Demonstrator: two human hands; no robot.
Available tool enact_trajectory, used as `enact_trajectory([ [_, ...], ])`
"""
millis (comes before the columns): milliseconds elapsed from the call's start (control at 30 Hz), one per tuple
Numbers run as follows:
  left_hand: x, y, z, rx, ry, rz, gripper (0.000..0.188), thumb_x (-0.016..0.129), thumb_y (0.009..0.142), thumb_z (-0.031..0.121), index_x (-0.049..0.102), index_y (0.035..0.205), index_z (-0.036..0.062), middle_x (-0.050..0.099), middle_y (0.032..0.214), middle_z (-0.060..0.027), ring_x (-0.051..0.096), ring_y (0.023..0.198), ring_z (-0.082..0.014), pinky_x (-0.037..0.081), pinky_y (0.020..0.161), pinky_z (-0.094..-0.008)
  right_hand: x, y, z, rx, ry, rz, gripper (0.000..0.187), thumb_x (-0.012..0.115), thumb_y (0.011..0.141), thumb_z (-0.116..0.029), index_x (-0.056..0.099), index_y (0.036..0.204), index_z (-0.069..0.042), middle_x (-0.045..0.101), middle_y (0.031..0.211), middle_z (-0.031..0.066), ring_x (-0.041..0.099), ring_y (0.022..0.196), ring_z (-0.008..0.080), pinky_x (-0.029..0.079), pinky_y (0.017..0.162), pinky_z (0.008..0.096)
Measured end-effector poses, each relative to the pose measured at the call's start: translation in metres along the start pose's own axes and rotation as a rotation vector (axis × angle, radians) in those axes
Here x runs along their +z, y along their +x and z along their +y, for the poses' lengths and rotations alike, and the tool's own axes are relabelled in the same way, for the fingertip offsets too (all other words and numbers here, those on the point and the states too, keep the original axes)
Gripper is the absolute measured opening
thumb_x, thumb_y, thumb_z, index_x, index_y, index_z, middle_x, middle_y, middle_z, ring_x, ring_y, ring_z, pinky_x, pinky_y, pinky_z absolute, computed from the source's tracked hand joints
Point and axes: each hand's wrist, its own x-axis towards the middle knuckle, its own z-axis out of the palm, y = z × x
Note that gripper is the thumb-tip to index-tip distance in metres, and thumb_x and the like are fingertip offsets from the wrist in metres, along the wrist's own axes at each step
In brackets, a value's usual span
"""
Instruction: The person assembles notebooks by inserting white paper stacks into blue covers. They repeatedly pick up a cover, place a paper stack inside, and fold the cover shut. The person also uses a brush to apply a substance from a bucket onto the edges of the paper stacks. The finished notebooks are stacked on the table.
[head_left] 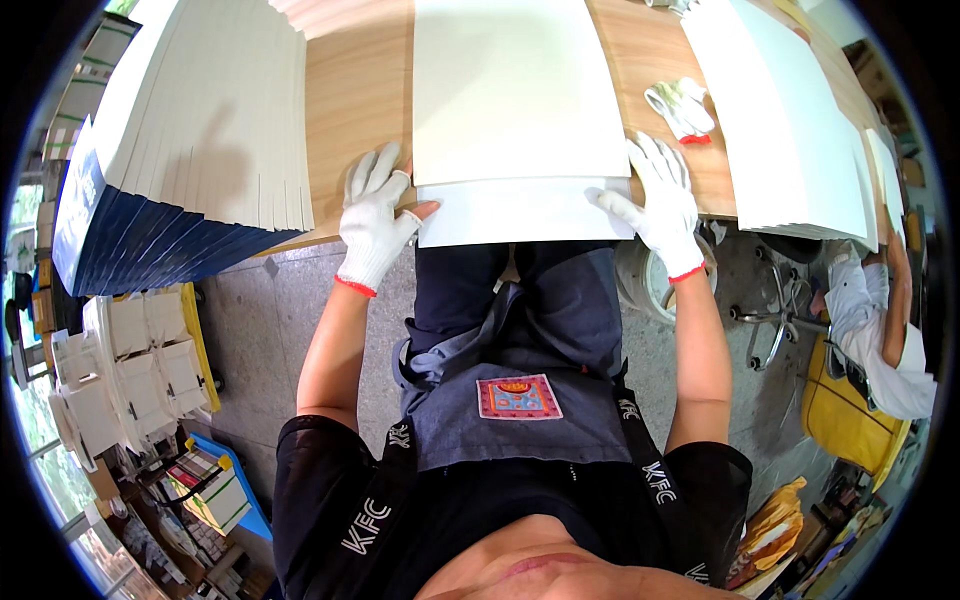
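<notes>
A large cream sheet [520, 95] lies in the middle of the wooden table. A white sheet [525, 222] shows below it as a strip that overhangs the near edge. My left hand [376, 218], in a white knit glove with red cuff and bare thumb tip, rests at the left edge of the sheets, fingers stretched and thumb against the paper. My right hand [660, 200], gloved alike, lies at the right edge, fingers extended and thumb flat on the white sheet. Neither hand closes round anything. Whether more sheets lie underneath cannot be seen.
Left stands a tall stack of white sheets with dark blue undersides [170, 235]; right, another white stack [800, 130]. A spare glove [682, 108] lies on the table [350, 90]. Below are a bucket [645, 280] and chair base [775, 315]. Another person's arm [897, 300] shows far right.
</notes>
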Motion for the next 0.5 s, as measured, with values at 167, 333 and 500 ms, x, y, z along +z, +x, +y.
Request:
enact_trajectory([
  [167,-0.002,0.001,0.001,0.022,0.014,-0.018,0.051,0.082,0.069,0.034,0.066,0.109,0.006,0.05,0.141,-0.013,0.042,0.131,-0.038,0.036,0.108,-0.0463,0.0,0.0,0.001,0.051,-0.026,-0.074,0.081,0.069,0.077,-0.062,0.055,0.135,-0.008,0.05,0.142,0.0178,0.04,0.135,0.0371,0.024,0.115,0.0483],
  [333,-0.008,0.009,0.011,0.048,-0.033,-0.006,0.06,0.085,0.064,0.03,0.063,0.115,0.007,0.054,0.136,-0.0116,0.044,0.129,-0.0367,0.039,0.105,-0.0455,0.005,-0.002,0.01,-0.006,-0.009,-0.049,0.08,0.065,0.078,-0.065,0.055,0.134,-0.008,0.049,0.143,0.0152,0.039,0.137,0.0358,0.024,0.116,0.0488],
  [500,-0.036,0.023,0.063,0.236,-0.091,-0.196,0.084,0.09,0.049,0.026,0.059,0.126,0.0114,0.054,0.134,-0.0071,0.05,0.124,-0.0321,0.045,0.1,-0.0413,0.009,-0.004,0.013,-0.033,-0.07,-0.01,0.079,0.064,0.079,-0.066,0.056,0.132,-0.007,0.05,0.142,0.0168,0.04,0.136,0.0361,0.025,0.116,0.0493],
])
